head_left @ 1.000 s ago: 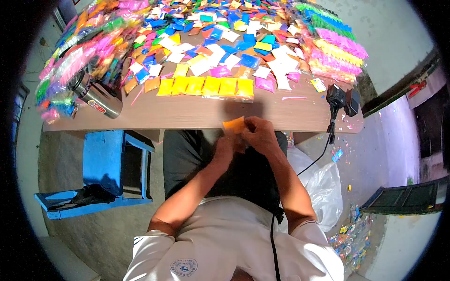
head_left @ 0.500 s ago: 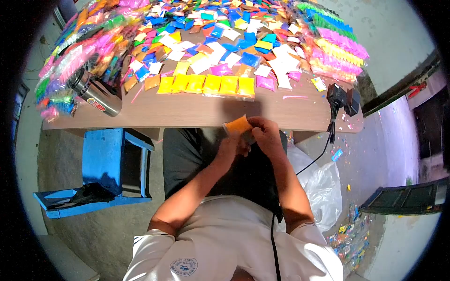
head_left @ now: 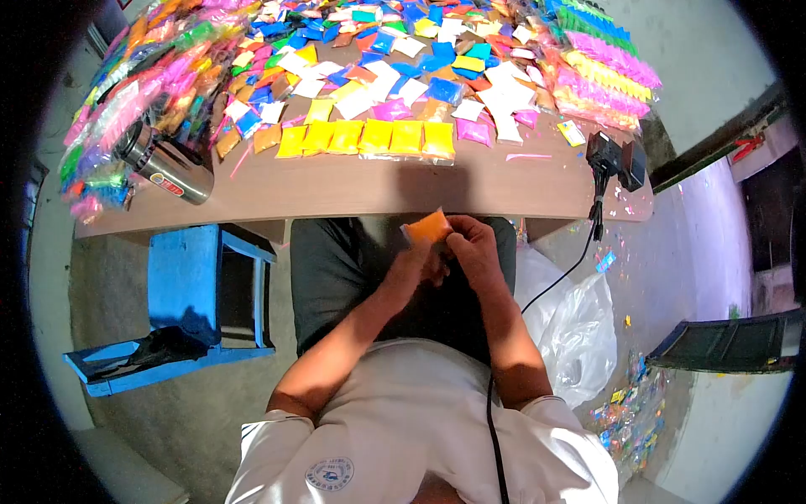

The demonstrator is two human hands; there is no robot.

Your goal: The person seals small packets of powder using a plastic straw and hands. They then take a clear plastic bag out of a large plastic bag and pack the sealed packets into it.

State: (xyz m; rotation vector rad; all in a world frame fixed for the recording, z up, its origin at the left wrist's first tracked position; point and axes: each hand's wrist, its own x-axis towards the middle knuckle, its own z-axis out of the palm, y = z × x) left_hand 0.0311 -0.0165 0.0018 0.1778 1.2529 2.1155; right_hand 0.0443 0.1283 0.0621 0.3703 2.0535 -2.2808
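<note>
An orange packet [head_left: 429,228] in clear wrapping is held over my lap, just off the table's front edge. My left hand [head_left: 414,259] grips its lower left side, with most of the fingers hidden behind it. At the packet's right end, my right hand [head_left: 473,244] pinches the edge between thumb and fingers. On the table beyond my hands lies a row of several yellow packets [head_left: 367,139], side by side.
Many coloured packets [head_left: 445,88] cover the table [head_left: 319,189], with bagged piles on both sides. A steel flask [head_left: 172,165] lies at left, a black adapter with cable [head_left: 606,155] at right. A blue stool [head_left: 183,277] stands left; a clear plastic bag [head_left: 579,340] sits right.
My view has shifted slightly, so the table sits a little higher in the picture. Both hands still hold the orange packet in nearly the same place.
</note>
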